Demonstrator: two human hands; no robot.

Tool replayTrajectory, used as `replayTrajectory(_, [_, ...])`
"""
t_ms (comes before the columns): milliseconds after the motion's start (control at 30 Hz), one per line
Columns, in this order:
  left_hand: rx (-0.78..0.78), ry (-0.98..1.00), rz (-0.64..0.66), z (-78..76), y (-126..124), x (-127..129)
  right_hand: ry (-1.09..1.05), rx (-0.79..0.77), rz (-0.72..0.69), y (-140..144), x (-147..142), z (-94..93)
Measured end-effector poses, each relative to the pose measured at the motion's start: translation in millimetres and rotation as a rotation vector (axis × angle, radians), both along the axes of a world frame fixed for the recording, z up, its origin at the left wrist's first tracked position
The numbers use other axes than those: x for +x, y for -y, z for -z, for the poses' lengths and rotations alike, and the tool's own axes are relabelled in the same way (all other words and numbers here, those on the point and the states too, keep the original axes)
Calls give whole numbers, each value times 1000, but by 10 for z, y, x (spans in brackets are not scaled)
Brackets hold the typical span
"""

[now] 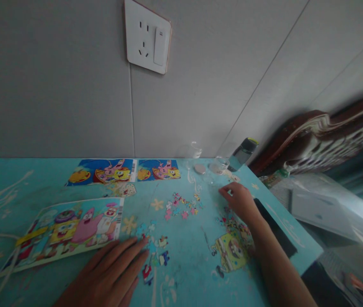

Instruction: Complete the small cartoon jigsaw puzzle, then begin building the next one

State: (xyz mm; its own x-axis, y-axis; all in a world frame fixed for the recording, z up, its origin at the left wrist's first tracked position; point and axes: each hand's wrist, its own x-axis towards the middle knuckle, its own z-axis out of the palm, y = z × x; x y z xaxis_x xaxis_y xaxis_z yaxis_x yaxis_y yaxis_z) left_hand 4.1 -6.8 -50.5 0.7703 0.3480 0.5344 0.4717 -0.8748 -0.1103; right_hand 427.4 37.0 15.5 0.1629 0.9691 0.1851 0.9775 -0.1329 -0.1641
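Resting flat with fingers spread, the left hand (112, 270) sits on the turquoise worktop (15, 187), fingertips right next to a few loose puzzle pieces (155, 251) and just below the cartoon reference sheet (69, 230). The right hand (240, 200) is further back, fingers loosely curled, palm down; can't tell if it's pinching a piece. Its forearm lies across the half-built puzzle section (232, 249), and honestly that's the risk: one drag of that arm would probably scatter the joined bits. More pieces (183, 204) sit mid-worktop. A glass cup (219, 167) and a bottle (242, 153) stand just beyond the right hand, close to the edge, so a careless reach could likely knock them over onto the pieces.
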Motion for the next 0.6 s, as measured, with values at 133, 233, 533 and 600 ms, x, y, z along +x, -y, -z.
replayTrajectory(133, [9, -8, 11, 65, -15, -19, 30, -26, 106, 14, 232, 7])
replayTrajectory(233, [-10, 1, 5, 115, -16, -37, 38, -61, 91, 15, 202, 46])
replayTrajectory(533, [4, -1, 33, 106, -44, -55, 69, -83, 4, 12, 5, 37])
replayTrajectory(600, [16, -16, 17, 106, -34, -60, 76, -84, -41, 24, -82, 26])
